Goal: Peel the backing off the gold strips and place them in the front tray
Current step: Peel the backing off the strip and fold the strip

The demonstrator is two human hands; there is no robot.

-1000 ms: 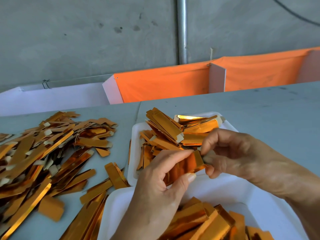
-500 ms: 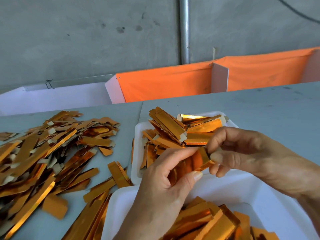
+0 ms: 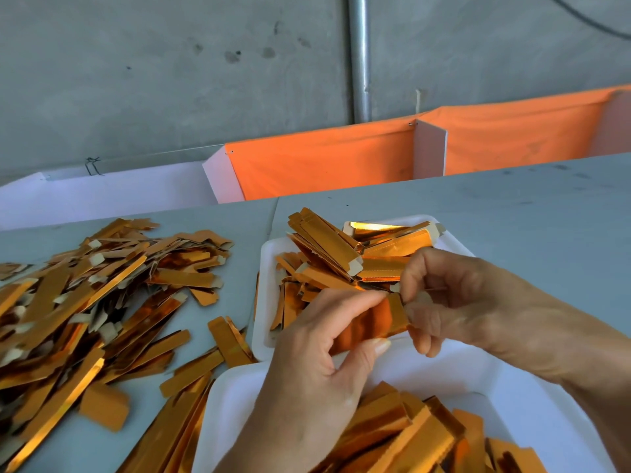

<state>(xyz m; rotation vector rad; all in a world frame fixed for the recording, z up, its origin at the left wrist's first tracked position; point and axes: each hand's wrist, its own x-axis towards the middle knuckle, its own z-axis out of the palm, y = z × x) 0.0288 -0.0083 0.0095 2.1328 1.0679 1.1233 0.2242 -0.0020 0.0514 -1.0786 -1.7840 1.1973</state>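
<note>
My left hand [image 3: 317, 363] holds one gold strip [image 3: 372, 322] between thumb and fingers, above the gap between two white trays. My right hand [image 3: 454, 302] pinches the strip's right end with fingertips curled on it. The front tray [image 3: 235, 390] at the bottom holds several gold strips [image 3: 409, 435]. The rear tray [image 3: 268, 268] holds a heap of strips with pale tabs [image 3: 341, 257].
A big loose pile of gold strips [image 3: 85, 302] covers the grey table [image 3: 512, 216] on the left, some spilling against the front tray. Orange cloth bins [image 3: 324, 162] with white dividers line the table's far edge below a concrete wall and a metal pipe [image 3: 358, 56].
Both hands with the strip have shifted slightly right and up in view. My right fingers have worked further onto the strip's end, which now bends more between the hands.
</note>
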